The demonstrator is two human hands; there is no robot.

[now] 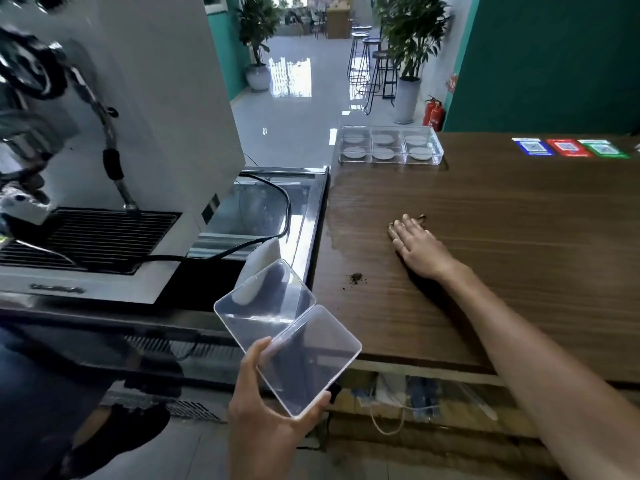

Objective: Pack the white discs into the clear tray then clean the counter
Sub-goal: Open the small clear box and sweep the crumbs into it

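A clear tray (pixel 437 147) stands at the far left corner of the wooden counter (pixel 519 237), with several white discs (pixel 383 154) lying in its compartments. My right hand (pixel 417 247) rests flat on the counter, fingers apart, over a smear of brown crumbs (pixel 421 218). A second small pile of brown crumbs (pixel 356 278) lies closer to the counter's left edge. My left hand (pixel 273 420) is shut on an open clear hinged box (pixel 287 337), held below the counter's near left edge.
A white coffee machine (pixel 166 133) with a black drip grate (pixel 93 237) and black cable stands to the left on a steel bench. Coloured QR stickers (pixel 569 148) lie at the far right of the counter. A wet patch darkens the counter's left part.
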